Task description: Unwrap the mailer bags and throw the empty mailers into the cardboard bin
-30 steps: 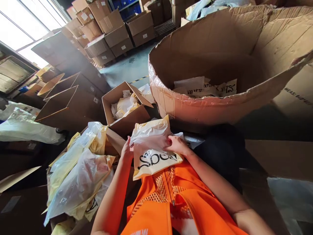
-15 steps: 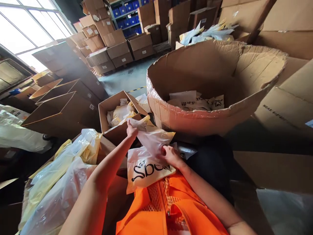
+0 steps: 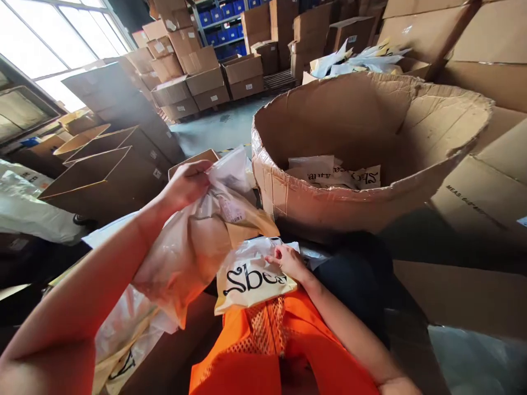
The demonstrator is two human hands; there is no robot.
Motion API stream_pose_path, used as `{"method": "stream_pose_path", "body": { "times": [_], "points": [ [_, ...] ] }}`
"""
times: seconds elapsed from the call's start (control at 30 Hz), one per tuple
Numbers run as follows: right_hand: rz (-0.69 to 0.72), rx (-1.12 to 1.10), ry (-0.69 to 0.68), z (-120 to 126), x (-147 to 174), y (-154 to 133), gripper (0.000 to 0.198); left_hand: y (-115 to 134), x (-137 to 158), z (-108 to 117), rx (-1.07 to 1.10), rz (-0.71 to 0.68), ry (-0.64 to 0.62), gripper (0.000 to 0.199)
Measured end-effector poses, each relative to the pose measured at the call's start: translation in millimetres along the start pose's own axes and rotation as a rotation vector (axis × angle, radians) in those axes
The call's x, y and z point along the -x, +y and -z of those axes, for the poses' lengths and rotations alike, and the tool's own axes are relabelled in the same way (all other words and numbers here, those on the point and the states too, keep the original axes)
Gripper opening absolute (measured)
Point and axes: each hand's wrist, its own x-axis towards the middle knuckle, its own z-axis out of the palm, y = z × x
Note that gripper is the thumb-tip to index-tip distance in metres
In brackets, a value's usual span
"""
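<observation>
The left hand (image 3: 187,184) is raised to the left of the big cardboard bin (image 3: 362,203), its grip closed on the top edge of a clear plastic bag (image 3: 193,247) that hangs down from it. A small white label sits on the bag just below the fingers; its print is too small to read. Pale yellow shows through the plastic.

The right hand (image 3: 288,260) rests low, just above the orange vest (image 3: 284,351), its grip pinched shut on the upper edge of a cream packet (image 3: 251,277). Bold black script on the packet reads "Sbe" — the remaining letters run under the fingers. The packet lies flat against the lap, just beside the hanging bag and partly overlapped by it.

Inside the bin lie more cream packets (image 3: 333,173) with the same black lettering, seen upside down. A carton at the right edge (image 3: 477,197) carries printed text beginning "MEAS" — the figures after it are unclear. More plastic bags (image 3: 123,340) pile at lower left. Stacked brown boxes (image 3: 193,71) with small white labels stand at the back, and blue crates (image 3: 222,11) fill a shelf behind them.
</observation>
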Motion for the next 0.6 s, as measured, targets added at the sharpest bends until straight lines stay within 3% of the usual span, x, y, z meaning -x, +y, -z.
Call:
{"method": "stream_pose_path", "body": {
  "times": [0.1, 0.2, 0.6],
  "points": [
    [0.017, 0.020, 0.013, -1, 0, 0, 0.039, 9, 13, -9, 0.128, 0.175, -0.059, 0.019],
    [0.011, 0.030, 0.029, -2, -2, 1, 0.038, 9, 16, -10, 0.180, 0.261, -0.086, 0.025],
    [-0.007, 0.044, -0.005, -1, -3, 3, 0.037, 10, 14, -7, 0.115, 0.259, -0.024, 0.024]
  ]
}}
